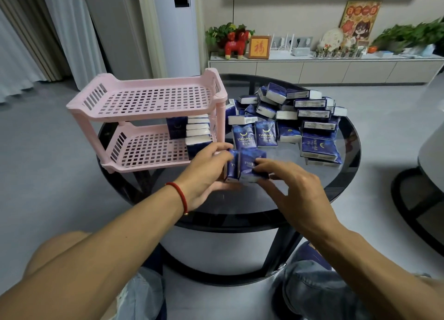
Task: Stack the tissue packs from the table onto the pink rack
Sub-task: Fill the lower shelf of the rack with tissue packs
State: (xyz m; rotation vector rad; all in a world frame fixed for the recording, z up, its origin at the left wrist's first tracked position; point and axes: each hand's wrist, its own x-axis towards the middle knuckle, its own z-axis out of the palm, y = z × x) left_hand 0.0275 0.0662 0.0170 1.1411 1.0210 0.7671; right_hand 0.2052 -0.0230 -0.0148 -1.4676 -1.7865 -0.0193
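A pink two-tier rack (149, 98) stands on the left of the round dark glass table (312, 194). Its top shelf is bare; several blue tissue packs (195, 132) stand at the right end of its lower shelf. A heap of blue and white tissue packs (295, 118) covers the table's far right. Just in front of the rack's right end, my left hand (204, 173) grips an upright pack (231, 166) from the left. My right hand (288, 190) pinches a second pack (251, 167) pressed against the first.
A second dark table (430, 151) pokes in at the right edge. Behind, a low white cabinet (324, 67) carries plants, a red toy horse and frames. Curtains and a tall white air conditioner stand at the back left. My knees sit under the table's near rim.
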